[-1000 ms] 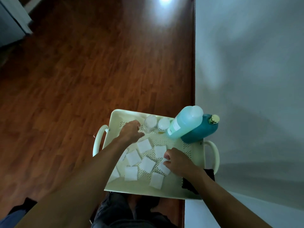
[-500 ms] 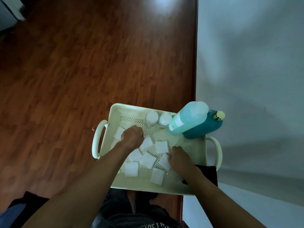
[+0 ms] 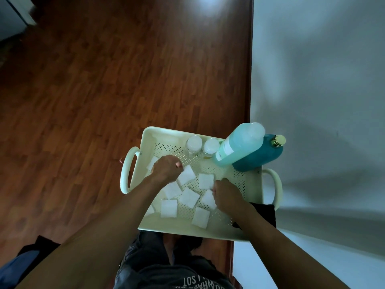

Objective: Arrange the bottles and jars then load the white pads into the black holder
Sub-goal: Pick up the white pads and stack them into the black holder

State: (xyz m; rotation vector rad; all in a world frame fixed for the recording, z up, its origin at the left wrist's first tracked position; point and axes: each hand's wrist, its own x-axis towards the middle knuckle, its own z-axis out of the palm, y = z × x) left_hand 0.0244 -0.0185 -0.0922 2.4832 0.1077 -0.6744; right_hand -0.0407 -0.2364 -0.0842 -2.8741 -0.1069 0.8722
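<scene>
A cream perforated tray (image 3: 253,184) rests on my lap. Several square white pads lie loose on its floor, such as one pad (image 3: 169,208). My left hand (image 3: 166,168) is curled with its fingertips pinching the corner of a pad (image 3: 186,176). My right hand (image 3: 226,193) pinches the edge of another pad (image 3: 208,199). At the tray's far side stand two small white-lidded jars (image 3: 194,142) (image 3: 211,146). A light teal bottle (image 3: 239,147) leans against a dark teal bottle with a gold cap (image 3: 263,156). The black holder (image 3: 265,213) sits at the near right corner, partly hidden by my right forearm.
The tray has a loop handle on the left (image 3: 127,174) and one on the right (image 3: 275,184). A pale wall (image 3: 312,101) runs close along the right side. Wooden floor (image 3: 104,90) lies ahead and to the left.
My left hand drew back from the jars to the pads in the middle of the tray. My right hand stayed on its pad.
</scene>
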